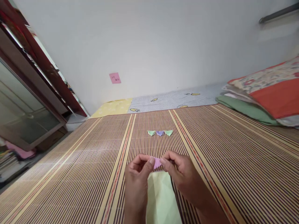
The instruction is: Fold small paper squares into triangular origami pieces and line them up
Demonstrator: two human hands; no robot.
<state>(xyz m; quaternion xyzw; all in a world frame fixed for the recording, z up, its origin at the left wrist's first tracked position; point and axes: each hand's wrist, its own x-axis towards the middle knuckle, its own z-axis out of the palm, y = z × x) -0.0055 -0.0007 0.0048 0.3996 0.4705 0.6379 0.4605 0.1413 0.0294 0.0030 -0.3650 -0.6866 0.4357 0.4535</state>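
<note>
Both my hands pinch a small folded piece of pink paper (pixel 157 163) between thumbs and fingertips. My left hand (pixel 140 172) grips its left side, and my right hand (pixel 178 168) has its right corner. Below the pink piece lies a pale yellow-green sheet (pixel 162 196), partly covered by my left hand. Farther out on the striped mat (pixel 93 161), three little folded paper triangles form a row: a green one (pixel 151 133), a purple one (pixel 160 133) and another green one (pixel 168 133).
A pink note (pixel 115 78) with writing sticks to the white wall (pixel 163 46). Folded bedding (pixel 275 96) is piled at the right. Along the wall runs patterned cloth (pixel 161 102). At the left stands a glass-panelled door or cabinet (pixel 25 105).
</note>
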